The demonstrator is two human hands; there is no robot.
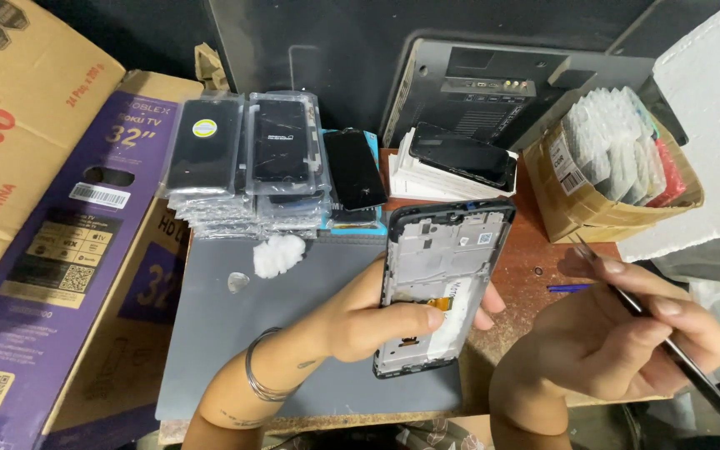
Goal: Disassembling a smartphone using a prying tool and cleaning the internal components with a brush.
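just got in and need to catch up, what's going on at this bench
A person's left hand holds an opened phone frame upright over a grey mat, its bare inside facing the camera. The right hand grips thin metal tweezers, tip held just right of the frame, not touching it. Behind are stacks of bagged phone screens, a cotton wad and a cardboard box of wrapped parts.

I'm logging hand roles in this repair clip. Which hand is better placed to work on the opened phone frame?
Probably the right hand: it holds the tweezers beside the phone frame, which the left hand grips.
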